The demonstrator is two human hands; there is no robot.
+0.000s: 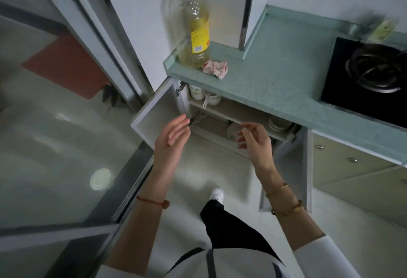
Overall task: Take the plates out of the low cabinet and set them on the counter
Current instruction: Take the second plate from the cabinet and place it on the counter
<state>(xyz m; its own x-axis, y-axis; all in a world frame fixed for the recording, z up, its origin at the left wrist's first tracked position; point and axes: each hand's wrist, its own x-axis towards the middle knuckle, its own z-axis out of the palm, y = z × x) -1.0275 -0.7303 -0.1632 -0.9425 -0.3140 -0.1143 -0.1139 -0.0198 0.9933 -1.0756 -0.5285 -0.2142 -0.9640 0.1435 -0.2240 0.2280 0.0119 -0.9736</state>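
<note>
Under teal counter (pixel 275 84), low cabinet (pixel 222 107) stands with both doors open. Plates (pixel 278 123) stacked inside on shelf, right end, untouched. Left hand (pixel 174 132) near left door (pixel 158 112), fingers straight, released, empty. Right hand (pixel 256 138) before shelf edge, fingers loosely curled, gripping nothing. Oil bottle (pixel 193 26) on counter corner.

White plates (pixel 278 123) stacked on a shelf in the open cabinet (pixel 231 108); teal counter (pixel 275 75) above.

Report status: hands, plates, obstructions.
Left hand open, right hand open, both empty. Stack of white round plates on cabinet shelf, untouched. White cabinet doors open; clear plastic oil bottle, crumpled paper on teal counter.
</note>
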